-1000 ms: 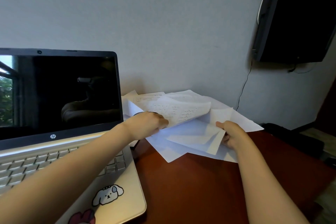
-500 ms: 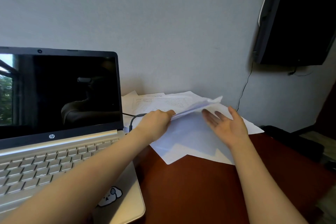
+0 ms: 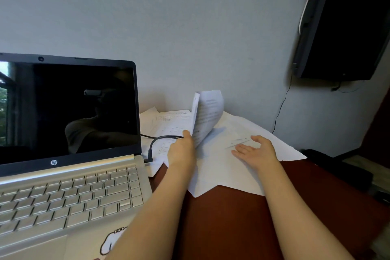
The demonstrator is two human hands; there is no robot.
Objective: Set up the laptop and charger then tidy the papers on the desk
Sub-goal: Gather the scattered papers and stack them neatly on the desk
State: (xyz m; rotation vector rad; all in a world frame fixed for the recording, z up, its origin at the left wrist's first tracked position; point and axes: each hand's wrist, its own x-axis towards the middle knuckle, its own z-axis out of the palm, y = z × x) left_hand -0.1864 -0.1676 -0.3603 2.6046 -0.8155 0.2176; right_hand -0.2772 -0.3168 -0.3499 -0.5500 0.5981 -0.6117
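A silver laptop (image 3: 69, 192) stands open on the left of the desk, its screen dark. A black charger cable (image 3: 157, 140) is plugged into its right side and runs back over the papers. White papers (image 3: 228, 173) lie spread on the red-brown desk (image 3: 232, 224) by the wall. My left hand (image 3: 182, 150) grips the lower edge of a few printed sheets (image 3: 207, 114) and holds them raised nearly upright. My right hand (image 3: 256, 151) hovers over or rests on the flat papers, palm turned up and fingers straight.
A dark wall-mounted screen (image 3: 346, 21) hangs at the upper right, with a thin cable (image 3: 281, 107) running down the grey wall. A black object (image 3: 337, 167) lies past the desk's right edge. A cartoon sticker (image 3: 111, 240) shows on the laptop's palm rest.
My left hand has swung its sheets up from nearly flat to upright. My right hand let go of a folded sheet a second ago and now lies open lower over the pile.
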